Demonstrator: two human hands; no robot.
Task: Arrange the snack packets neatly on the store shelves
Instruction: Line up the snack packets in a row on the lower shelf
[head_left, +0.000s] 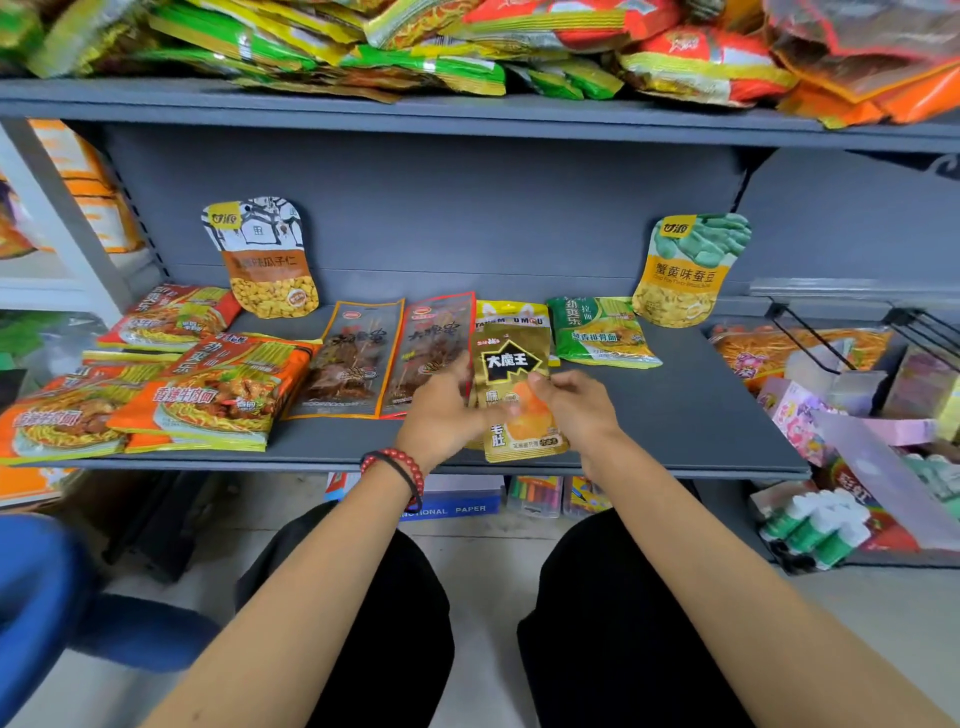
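"大魔王" on gold packet (511, 364)

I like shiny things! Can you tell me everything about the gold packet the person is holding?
The gold packet is a flat, sealed pouch of shiny, foil-like film. It has a jagged black banner with white characters near its top and an orange food picture lower down. Its printed face is towards the camera, over the front of the grey shelf. The left hand grips its left edge and the right hand pinches its right edge. Its top overlaps a yellow packet behind.
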